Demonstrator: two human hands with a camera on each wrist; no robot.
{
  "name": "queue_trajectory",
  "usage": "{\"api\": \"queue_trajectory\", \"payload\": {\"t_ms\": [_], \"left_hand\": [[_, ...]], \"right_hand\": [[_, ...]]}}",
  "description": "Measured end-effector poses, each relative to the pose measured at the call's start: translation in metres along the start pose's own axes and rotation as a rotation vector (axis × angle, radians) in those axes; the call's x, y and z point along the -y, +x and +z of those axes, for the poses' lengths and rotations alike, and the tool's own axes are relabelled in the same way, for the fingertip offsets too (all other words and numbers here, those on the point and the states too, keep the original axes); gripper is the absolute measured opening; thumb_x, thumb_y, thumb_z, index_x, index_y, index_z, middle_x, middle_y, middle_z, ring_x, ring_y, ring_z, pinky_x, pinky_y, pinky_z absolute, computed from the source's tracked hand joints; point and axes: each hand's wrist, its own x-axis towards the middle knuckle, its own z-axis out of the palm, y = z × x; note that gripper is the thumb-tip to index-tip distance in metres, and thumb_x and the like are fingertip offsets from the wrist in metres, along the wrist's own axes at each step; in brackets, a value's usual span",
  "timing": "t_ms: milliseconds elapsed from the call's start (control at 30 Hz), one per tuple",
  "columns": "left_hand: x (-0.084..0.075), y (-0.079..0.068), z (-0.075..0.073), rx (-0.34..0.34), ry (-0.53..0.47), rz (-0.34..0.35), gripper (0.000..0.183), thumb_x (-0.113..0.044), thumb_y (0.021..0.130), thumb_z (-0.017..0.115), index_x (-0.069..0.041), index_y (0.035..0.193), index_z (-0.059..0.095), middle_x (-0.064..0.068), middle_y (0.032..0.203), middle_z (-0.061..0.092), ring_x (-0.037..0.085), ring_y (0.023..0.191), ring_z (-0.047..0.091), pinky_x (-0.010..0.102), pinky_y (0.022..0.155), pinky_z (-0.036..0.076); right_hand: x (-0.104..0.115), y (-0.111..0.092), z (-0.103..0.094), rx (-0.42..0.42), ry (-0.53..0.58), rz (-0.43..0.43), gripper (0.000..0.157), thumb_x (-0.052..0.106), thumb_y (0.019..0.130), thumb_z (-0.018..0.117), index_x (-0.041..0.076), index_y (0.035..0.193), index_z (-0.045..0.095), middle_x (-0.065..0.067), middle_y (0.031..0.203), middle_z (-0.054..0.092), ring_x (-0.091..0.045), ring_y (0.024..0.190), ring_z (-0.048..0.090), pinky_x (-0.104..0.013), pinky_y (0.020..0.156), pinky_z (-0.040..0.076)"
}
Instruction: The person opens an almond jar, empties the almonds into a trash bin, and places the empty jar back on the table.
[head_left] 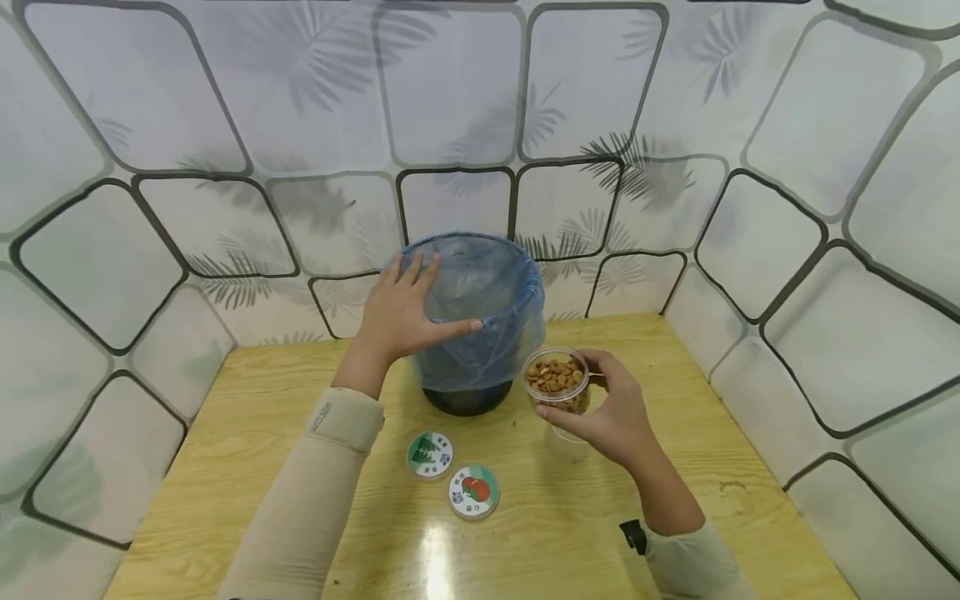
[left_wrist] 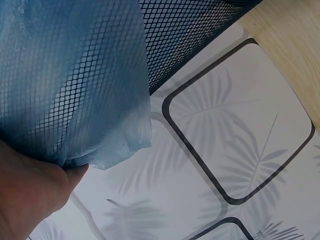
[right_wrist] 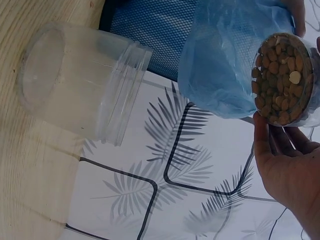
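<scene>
My left hand point(head_left: 397, 308) lies spread over the near left rim of a dark mesh bin point(head_left: 467, 402), fingers and thumb extended. The bin is lined with a blue plastic bag point(head_left: 480, 358), folded outward over the rim. In the left wrist view, part of the left hand point(left_wrist: 35, 195) touches the bag's edge. My right hand point(head_left: 618, 417) grips a clear plastic jar point(head_left: 557, 382) of small brown nut-like pieces point(right_wrist: 282, 75), raised right of the bin. Below it, a second clear jar point(right_wrist: 85, 85) stands open on the table, partly hidden in the head view.
Two round printed lids lie on the wooden table point(head_left: 600, 533) before the bin: a green-pictured lid point(head_left: 430, 454) and a tomato-pictured lid point(head_left: 473, 492). Patterned cloth walls point(head_left: 465, 200) enclose the back and sides, close behind the bin.
</scene>
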Motion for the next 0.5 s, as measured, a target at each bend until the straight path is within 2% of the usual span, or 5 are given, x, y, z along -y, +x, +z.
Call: {"api": "queue_trajectory", "payload": {"t_ms": [167, 333, 500], "left_hand": [[-0.001, 0.000, -0.001, -0.005, -0.003, 0.005, 0.122, -0.098, 0.079, 0.051, -0.026, 0.172, 0.017, 0.014, 0.177, 0.020, 0.050, 0.164, 0.009, 0.063, 0.134, 0.010], [0.002, 0.000, 0.000, -0.004, 0.007, 0.000, 0.125, -0.102, 0.077, 0.046, -0.025, 0.172, 0.019, 0.015, 0.177, 0.022, 0.049, 0.164, 0.010, 0.062, 0.134, 0.009], [0.003, 0.000, 0.003, -0.012, -0.001, 0.002, 0.131, -0.106, 0.073, 0.042, -0.022, 0.172, 0.023, 0.015, 0.176, 0.024, 0.048, 0.164, 0.011, 0.062, 0.134, 0.009]], "right_hand": [[0.000, 0.005, 0.000, -0.019, 0.005, 0.003, 0.082, 0.020, 0.069, 0.103, 0.008, 0.139, 0.063, -0.005, 0.132, 0.068, -0.022, 0.119, 0.066, -0.038, 0.096, 0.054], [0.002, 0.012, -0.001, -0.028, 0.000, -0.013, 0.081, 0.019, 0.068, 0.103, 0.008, 0.138, 0.063, -0.007, 0.132, 0.068, -0.022, 0.118, 0.065, -0.035, 0.095, 0.053], [0.001, 0.020, -0.004, -0.047, 0.010, -0.021, 0.080, 0.017, 0.069, 0.102, 0.007, 0.138, 0.063, -0.009, 0.131, 0.070, -0.021, 0.117, 0.066, -0.023, 0.093, 0.052]]}}
